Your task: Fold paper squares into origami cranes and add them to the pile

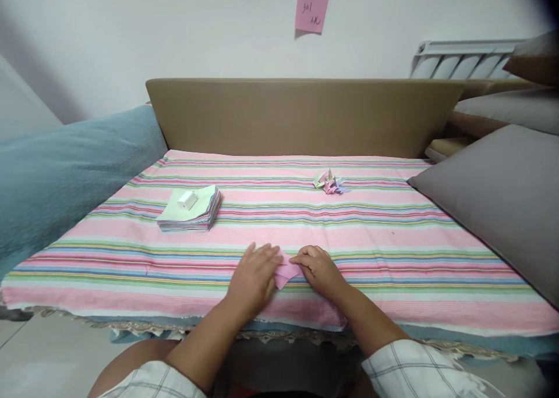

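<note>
A folded piece of pink paper (pixel 286 270) lies on the striped cloth near its front edge, between my two hands. My left hand (pixel 257 273) rests over the paper's left side, fingers stretched out and covering part of it. At the right corner, my right hand (pixel 318 267) pinches the paper between thumb and curled fingers. Creases and layered flaps show on the visible part of the paper. Farther back to the right sits a small cluster of folded paper figures (pixel 331 184), in pink, green and bluish paper.
A stack of coloured paper sheets (pixel 192 216) stands at the left, with a small white block (pixel 187 200) on top. The striped cloth (pixel 279 226) reaches a brown backrest (pixel 301 118). Grey cushions (pixel 498 200) lean in from the right; a blue-green cushion (pixel 78 177) borders the left.
</note>
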`<state>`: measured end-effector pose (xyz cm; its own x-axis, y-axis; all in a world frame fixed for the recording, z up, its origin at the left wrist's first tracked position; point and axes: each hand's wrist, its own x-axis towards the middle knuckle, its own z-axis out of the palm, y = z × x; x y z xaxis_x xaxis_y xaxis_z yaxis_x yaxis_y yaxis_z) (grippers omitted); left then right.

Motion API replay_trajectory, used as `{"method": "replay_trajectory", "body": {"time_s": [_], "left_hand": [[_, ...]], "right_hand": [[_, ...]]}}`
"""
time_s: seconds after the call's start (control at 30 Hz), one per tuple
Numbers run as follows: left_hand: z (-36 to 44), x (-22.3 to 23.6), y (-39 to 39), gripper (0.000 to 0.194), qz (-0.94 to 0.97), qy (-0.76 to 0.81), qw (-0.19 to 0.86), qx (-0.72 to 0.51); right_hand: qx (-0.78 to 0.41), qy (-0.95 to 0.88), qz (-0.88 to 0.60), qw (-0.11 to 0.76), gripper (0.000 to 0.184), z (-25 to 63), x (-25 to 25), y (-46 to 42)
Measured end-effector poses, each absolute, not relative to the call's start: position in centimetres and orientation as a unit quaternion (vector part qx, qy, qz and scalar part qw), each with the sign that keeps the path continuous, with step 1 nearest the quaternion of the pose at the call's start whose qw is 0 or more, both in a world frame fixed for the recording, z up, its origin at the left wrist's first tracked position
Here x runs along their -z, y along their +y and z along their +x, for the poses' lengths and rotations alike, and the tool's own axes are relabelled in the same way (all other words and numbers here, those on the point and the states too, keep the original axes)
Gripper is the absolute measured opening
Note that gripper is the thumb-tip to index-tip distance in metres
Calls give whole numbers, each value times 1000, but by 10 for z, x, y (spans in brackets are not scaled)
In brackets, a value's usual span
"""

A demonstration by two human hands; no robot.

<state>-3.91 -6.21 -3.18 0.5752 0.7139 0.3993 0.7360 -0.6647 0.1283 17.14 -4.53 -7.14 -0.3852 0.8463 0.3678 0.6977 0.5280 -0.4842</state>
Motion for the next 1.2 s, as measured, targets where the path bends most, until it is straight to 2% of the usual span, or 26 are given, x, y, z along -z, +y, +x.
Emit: {"method": "replay_trajectory", "body": {"time_s": [0.13,0.2,0.77,1.2], "left_hand": [[-24,54,-73,58,-918,-370,22,144],[-25,62,-74,62,-920,-371,21,121],[-30,66,-69,64,-928,-354,50,107],[-27,58,-70,62,-926,-367,16,86]], "right_hand": [[-129,-821,-464,307,26,173,70,-45],[-134,-818,-458,321,24,175,68,-45],[-136,-837,-448,283,15,203,65,-45],[-130,-810,-464,334,25,191,55,-50]]}}
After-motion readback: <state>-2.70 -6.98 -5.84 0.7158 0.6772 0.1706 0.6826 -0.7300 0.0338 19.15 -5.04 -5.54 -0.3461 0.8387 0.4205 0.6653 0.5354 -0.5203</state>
